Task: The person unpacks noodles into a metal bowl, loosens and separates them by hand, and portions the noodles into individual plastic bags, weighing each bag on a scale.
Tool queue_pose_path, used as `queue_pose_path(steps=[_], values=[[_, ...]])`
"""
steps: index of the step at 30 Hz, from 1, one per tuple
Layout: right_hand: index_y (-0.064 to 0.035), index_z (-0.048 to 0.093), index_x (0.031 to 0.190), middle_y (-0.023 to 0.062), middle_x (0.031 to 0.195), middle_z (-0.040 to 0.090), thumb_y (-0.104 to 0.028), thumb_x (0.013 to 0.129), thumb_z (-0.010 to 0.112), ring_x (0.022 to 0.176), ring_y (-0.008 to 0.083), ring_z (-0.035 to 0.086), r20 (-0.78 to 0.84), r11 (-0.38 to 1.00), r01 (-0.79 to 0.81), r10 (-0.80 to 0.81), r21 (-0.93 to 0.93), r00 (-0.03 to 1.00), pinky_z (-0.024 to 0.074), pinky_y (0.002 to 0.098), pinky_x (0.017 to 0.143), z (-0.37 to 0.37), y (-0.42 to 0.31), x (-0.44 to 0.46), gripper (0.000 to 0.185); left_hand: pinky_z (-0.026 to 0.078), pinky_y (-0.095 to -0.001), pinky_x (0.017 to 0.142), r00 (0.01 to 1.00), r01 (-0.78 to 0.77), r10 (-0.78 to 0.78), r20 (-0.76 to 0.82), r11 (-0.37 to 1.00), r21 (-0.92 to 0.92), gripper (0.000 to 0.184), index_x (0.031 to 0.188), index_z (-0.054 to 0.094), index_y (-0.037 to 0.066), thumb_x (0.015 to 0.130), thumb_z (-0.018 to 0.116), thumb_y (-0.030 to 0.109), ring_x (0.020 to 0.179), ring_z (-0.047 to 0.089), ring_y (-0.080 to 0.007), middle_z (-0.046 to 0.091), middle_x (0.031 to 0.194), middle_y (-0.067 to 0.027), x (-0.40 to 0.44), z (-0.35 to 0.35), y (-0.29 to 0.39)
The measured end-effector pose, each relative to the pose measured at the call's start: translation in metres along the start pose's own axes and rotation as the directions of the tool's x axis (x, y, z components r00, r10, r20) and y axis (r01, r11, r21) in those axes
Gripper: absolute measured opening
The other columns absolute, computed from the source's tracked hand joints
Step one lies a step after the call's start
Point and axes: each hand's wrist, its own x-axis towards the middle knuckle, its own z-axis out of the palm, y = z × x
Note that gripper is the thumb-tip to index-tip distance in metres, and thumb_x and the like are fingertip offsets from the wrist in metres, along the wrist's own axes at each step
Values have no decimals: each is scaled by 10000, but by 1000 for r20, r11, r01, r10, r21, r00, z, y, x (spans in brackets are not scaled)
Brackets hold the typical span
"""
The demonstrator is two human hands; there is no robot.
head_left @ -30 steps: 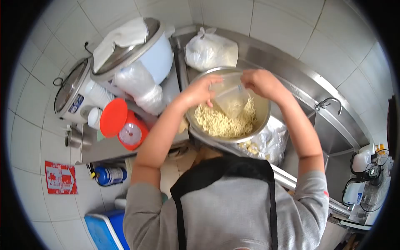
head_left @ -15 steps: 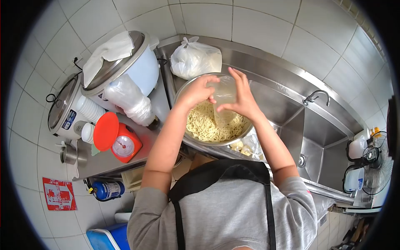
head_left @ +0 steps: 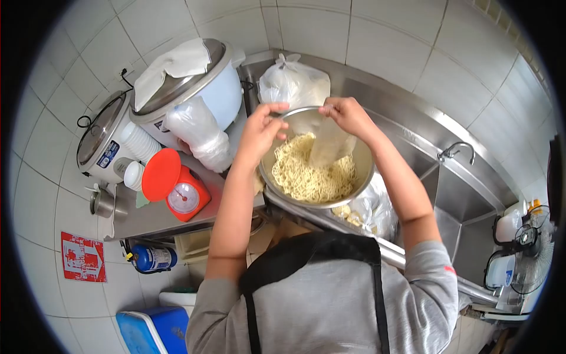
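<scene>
Hanging from the right hand [head_left: 348, 115], the see-through bag [head_left: 331, 143] slants down inside the steel bowl [head_left: 365, 174], its lower end against the noodles [head_left: 313, 176]. The right hand's fingers are pinched shut on the bag's top, above the rim. The left hand [head_left: 263, 133] is at the bowl's left side, its fingers curved and parted; whether they touch the rim, I cannot tell. The bowl stands at the left end of the steel sink unit [head_left: 407, 127], with a knotted white bag [head_left: 293, 82] just behind it and a clear sack [head_left: 377, 206] holding pale pieces beside it, on the right

To the left runs a steel tabletop [head_left: 141, 222], its metal dull and grey. It carries a red scale [head_left: 187, 199] with a round red pan [head_left: 161, 175], a white tub [head_left: 134, 176], stacked cups [head_left: 139, 141] and a plastic-wrapped bundle [head_left: 200, 133]. Behind are two lidded cookers, the larger [head_left: 221, 97] with a white cloth [head_left: 171, 68] over its lid

Pale tiles [head_left: 312, 32] line the walls. Low on the left are a red sign [head_left: 83, 256], a blue extinguisher [head_left: 153, 258] and a blue cooler [head_left: 162, 327]; on the right, a curved tap [head_left: 457, 151] and a fan [head_left: 530, 253]
</scene>
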Motion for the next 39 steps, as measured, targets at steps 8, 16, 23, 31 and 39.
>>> queue_pose_path(steps=[8,16,23,31,39], values=[[-3,581,764,99,547,438,-243,858,604,520,148,359,43,998,53,-53,19,998,370,314,509,-3,-7,-3,259,459,-312,822,983,-89,58,174,980,176,473,1191,495,54,791,664,242,968,533,-179,543,1100,-89,4,2,-57],[-14,595,764,115,620,535,-206,839,612,551,193,465,299,917,322,-383,234,874,411,322,562,7,-57,3,207,428,-355,874,903,-223,45,426,899,377,612,1205,449,16,737,690,329,1023,525,-219,534,1152,-139,28,78,-55],[-12,589,762,115,626,549,-210,816,634,577,213,530,176,947,279,-305,157,936,423,317,572,14,-44,1,210,421,-358,886,971,-220,189,147,945,241,610,1201,458,34,739,689,358,1039,518,-222,537,1158,-122,40,99,-109],[-72,671,793,118,734,636,-27,724,624,720,294,624,-61,948,300,-307,-101,950,476,385,700,49,-40,-39,95,420,-338,875,976,-180,171,135,982,57,446,1148,471,45,807,631,282,1018,507,-187,529,1078,-79,44,91,-122],[-100,639,1017,46,911,549,-166,651,722,892,240,502,-199,964,259,-243,59,950,361,353,860,5,-44,-34,381,421,-298,859,906,-273,345,246,919,-283,268,1097,472,50,871,561,163,969,493,-145,509,1014,-43,34,81,-88]])
